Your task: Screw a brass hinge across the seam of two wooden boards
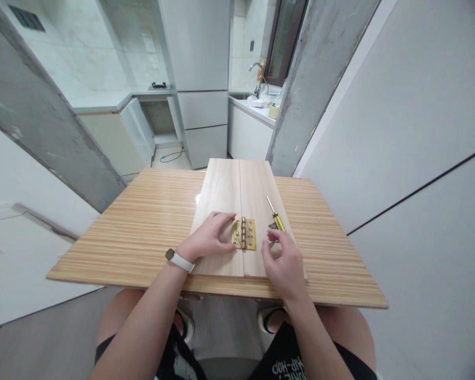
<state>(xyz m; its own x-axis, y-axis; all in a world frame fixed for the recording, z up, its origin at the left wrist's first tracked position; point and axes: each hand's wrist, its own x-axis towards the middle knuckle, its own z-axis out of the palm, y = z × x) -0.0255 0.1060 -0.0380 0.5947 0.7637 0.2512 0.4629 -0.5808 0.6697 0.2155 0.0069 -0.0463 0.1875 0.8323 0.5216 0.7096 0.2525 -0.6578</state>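
A brass butt hinge (249,235) lies unfolded across the seam between two pale wooden boards (221,184), its knuckle along the joint. My left hand (208,236), with a watch on its wrist, spans the hinge's left leaf, fingertips at the upper edge and thumb at the lower corner. To the right of the hinge, my right hand (283,261) hovers low over the board, thumb and forefinger curled together. Something small and greyish shows by these fingertips, too small to name. A yellow-and-black screwdriver (277,221) lies just beyond, beside small dark pieces (273,226) partly hidden by the hand.
The boards rest on a striped wooden table (158,211), whose near edge is above my knees. White cabinet doors (419,158) stand to the right. Further off are a tall grey fridge (200,53), a counter with a tap (257,79), and a cable (172,155) on the floor.
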